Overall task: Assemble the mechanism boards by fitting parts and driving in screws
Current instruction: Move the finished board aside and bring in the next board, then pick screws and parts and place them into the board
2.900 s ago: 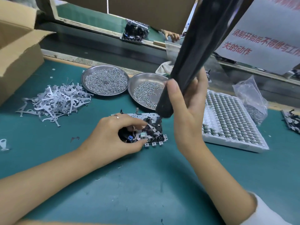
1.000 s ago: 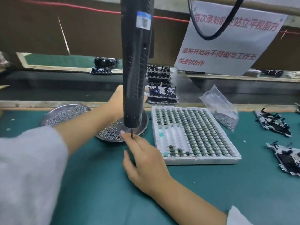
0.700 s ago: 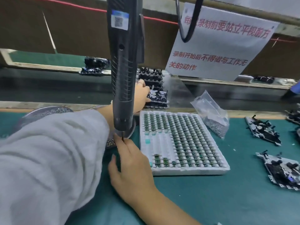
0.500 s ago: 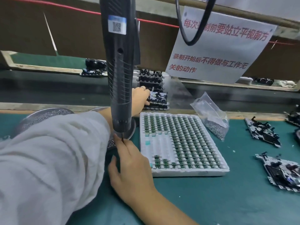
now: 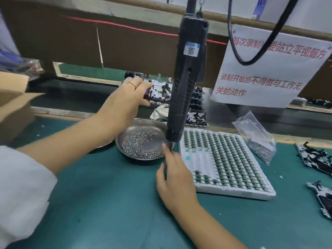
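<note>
While the left hand (image 5: 132,97) grips one mechanism board (image 5: 158,93) in the upper middle of the frame, the right hand (image 5: 175,178) pinches the tip of one hanging screwdriver (image 5: 185,83). One dish of screws (image 5: 142,141) sits between the two hands, beside one white tray (image 5: 222,164).

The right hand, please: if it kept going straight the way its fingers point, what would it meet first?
The right hand points up and away; its fingertips already sit at the electric screwdriver's tip, so probably that, then the screw dish. Depth is uncertain.
</note>
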